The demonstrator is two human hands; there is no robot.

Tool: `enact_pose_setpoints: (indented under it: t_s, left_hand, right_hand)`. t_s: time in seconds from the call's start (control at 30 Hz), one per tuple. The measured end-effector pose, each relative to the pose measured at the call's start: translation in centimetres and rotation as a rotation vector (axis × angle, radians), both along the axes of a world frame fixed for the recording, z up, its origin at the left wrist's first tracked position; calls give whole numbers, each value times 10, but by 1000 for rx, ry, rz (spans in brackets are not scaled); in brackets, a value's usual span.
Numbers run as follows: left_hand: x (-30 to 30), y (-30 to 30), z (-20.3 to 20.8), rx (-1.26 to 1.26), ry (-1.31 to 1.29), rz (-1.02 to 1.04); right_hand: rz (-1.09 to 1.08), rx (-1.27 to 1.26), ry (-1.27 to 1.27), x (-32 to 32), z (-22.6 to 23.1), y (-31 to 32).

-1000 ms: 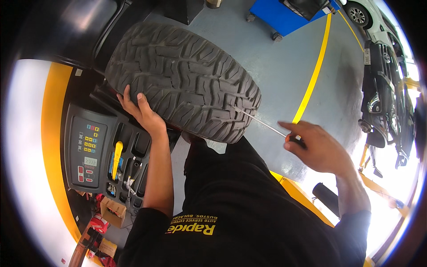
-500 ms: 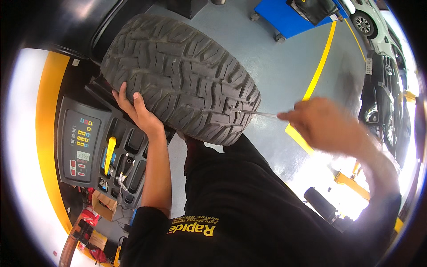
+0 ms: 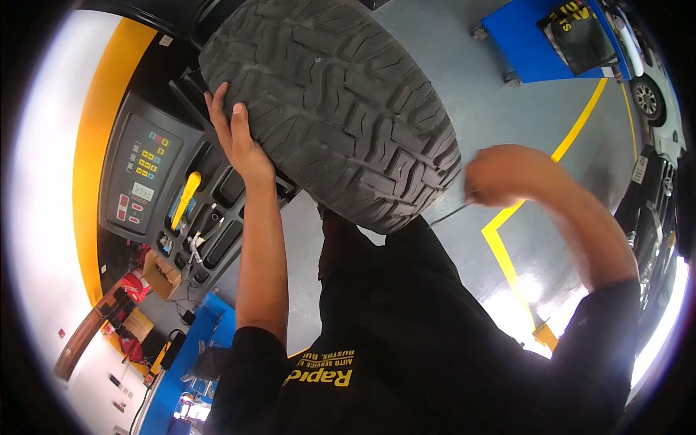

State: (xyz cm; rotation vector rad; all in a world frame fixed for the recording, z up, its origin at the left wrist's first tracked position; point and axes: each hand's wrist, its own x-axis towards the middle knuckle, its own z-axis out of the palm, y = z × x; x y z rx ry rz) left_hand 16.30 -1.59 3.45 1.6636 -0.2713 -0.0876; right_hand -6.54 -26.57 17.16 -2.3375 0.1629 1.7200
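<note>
A large black tyre (image 3: 341,109) with chunky tread blocks stands upright in front of me, beside a grey machine. My left hand (image 3: 243,145) lies against its left shoulder, fingers spread over the edge of the tread. Off the tyre's right side, my right hand (image 3: 500,175) is closed in a fist, slightly blurred. From under that fist sticks a thin metal-shafted tool (image 3: 451,214), its shaft pointing down and left. Its handle is hidden in the fingers, so its exact kind does not show.
At left is the machine's control panel (image 3: 145,174), with a tray holding a yellow-handled tool (image 3: 187,196) and pliers. A blue wheeled cart (image 3: 515,36) stands at the far right. Parked vehicles (image 3: 652,210) line the right edge. A blue bench (image 3: 188,362) is at lower left.
My right hand has drawn back from the tread. The tool's tip was on the tread and now points down, away from it. My left hand stays on the tyre; the view has shifted.
</note>
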Motion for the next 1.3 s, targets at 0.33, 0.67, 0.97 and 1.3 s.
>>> enact_pose_setpoints:
  t_s: [0.33, 0.67, 0.97, 1.3]
  left_hand:
    - [21, -3, -3, -10, 28, -42]
    - [19, 5, -7, 21, -3, -37]
    - [-24, 14, -2, 83, -105, -87]
    - [-48, 20, -14, 158, -287, -129]
  right_hand:
    - [-1046, 58, -624, -130, 105, -8]
    - [-1250, 209, -935, -105, 56, 31]
    - [-1209, 108, -842, -71, 62, 56]
    - [-695, -250, -814, -60, 108, 93]
